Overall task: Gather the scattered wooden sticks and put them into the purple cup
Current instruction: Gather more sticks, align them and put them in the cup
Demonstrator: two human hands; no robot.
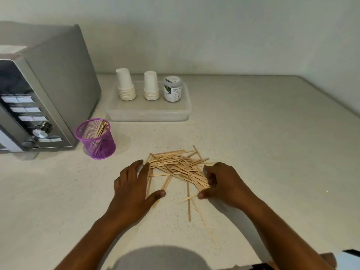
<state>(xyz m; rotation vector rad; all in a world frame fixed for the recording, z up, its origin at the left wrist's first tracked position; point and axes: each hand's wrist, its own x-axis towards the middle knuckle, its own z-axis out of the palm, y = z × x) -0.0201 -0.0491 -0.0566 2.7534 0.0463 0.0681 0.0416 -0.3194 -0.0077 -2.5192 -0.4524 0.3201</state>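
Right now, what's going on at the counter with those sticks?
A person is raking a loose pile of wooden sticks together on the counter. The left hand lies flat at the pile's left edge; the right hand curls around sticks at its right edge, with a few strays lying nearer the person. The purple cup, a mesh one standing beside the microwave, already holds some sticks. Most are not in it yet.

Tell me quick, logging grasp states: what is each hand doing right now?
Left hand: open, flat against the left edge of the wooden sticks, gripping nothing.
Right hand: fingers curled around sticks at the pile's right edge.
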